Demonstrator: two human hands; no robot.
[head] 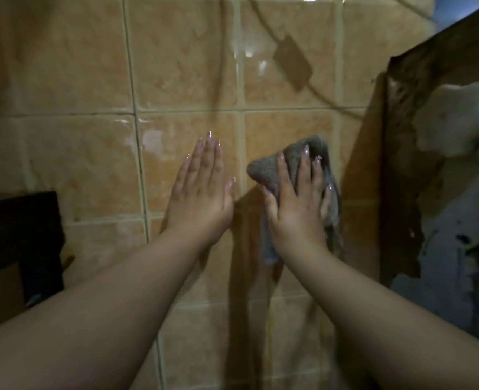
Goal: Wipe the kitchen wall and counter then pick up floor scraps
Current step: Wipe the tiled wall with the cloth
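We are on the wall-wiping part, judging by the wet sheen on the tiled wall (182,80) to the left of our hands; the counter and the floor scraps are out of sight, so those steps look to be ahead of us. Our right hand (297,201) presses a grey cloth (263,170) flat against the tile, fingers spread over it. The cloth is bunched, its long axis running roughly up and down, a tail hanging below our wrist. Our left hand (201,192) lies flat, holding nothing, braced on the wall just beside it.
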